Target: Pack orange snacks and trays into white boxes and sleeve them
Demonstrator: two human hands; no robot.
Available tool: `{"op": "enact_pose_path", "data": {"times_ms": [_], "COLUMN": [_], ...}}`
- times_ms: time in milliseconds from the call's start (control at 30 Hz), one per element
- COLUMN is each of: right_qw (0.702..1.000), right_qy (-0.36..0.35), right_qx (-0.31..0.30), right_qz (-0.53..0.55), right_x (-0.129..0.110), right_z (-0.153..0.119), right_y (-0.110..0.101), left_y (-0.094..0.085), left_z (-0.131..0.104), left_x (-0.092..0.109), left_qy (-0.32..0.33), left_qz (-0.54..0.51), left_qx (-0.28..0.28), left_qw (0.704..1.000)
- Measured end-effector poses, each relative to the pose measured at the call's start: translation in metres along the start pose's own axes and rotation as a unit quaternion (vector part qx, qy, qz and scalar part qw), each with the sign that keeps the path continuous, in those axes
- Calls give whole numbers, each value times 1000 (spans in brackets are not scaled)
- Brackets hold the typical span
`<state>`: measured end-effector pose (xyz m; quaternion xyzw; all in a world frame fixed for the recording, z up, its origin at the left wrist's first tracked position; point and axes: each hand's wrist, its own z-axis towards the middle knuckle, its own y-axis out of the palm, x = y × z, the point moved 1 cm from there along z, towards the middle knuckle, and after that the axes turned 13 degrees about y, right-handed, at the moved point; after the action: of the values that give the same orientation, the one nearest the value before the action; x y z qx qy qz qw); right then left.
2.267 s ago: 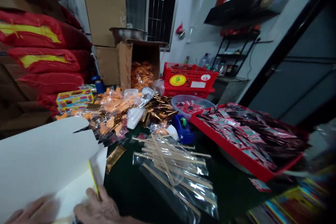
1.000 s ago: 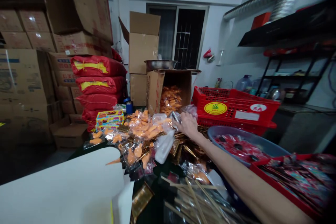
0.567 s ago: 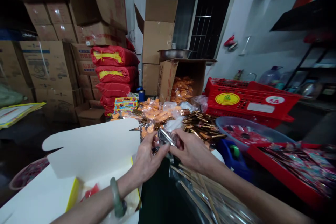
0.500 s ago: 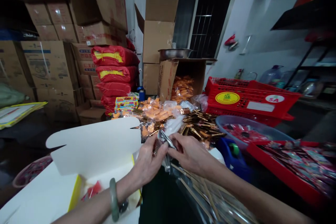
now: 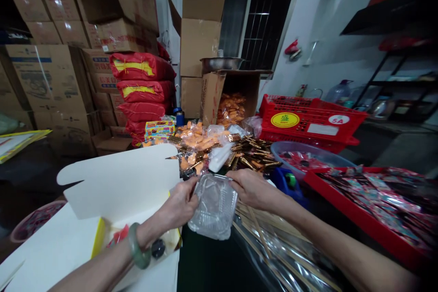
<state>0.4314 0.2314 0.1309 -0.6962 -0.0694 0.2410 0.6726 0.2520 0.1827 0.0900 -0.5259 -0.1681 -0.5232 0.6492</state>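
Note:
A clear plastic clamshell container [image 5: 215, 212] hangs between my two hands above the dark table. My left hand [image 5: 183, 200], with a green bangle on its wrist, pinches its upper left edge. At the upper right corner, my right hand [image 5: 251, 187] grips it with thumb and fingers closed. Left of the container stands an open white carton [image 5: 119, 182] with a yellow edge; a red item [image 5: 118, 236] and a dark round item [image 5: 158, 248] lie inside it. Just beyond my hands is a heap of orange pieces in clear wrappers [image 5: 195, 139].
Gold-coloured packets [image 5: 255, 150] lie right of the heap. A red crate [image 5: 311, 121], a translucent basin [image 5: 278, 148] and a red tray [image 5: 316, 182] of packets line the right side. Long sticks in clear plastic [image 5: 273, 251] lie at the lower right. Boxes [image 5: 201, 45] and red sacks [image 5: 143, 89] stand behind.
The clear container, bunched and edge-on between my fingers before, now hangs broad side toward me. My hands have moved apart. The whole view has shifted slightly.

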Motion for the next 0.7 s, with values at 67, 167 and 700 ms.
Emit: {"op": "enact_pose_path", "data": {"times_ms": [67, 167, 700], "right_qw": [1000, 982, 426], "right_qy": [11, 83, 128], "right_qx": [21, 164, 27], "right_qz": [13, 36, 895], "right_x": [8, 13, -19], "right_z": [3, 0, -34], "right_y": [3, 12, 57], "left_y": [-1, 2, 45], "left_z": [-1, 1, -22], "left_x": [1, 5, 7], "left_qy": [12, 24, 225], "left_qz": [-7, 72, 215], "left_qx": [-3, 46, 31], "left_qw": [1000, 996, 950]}}
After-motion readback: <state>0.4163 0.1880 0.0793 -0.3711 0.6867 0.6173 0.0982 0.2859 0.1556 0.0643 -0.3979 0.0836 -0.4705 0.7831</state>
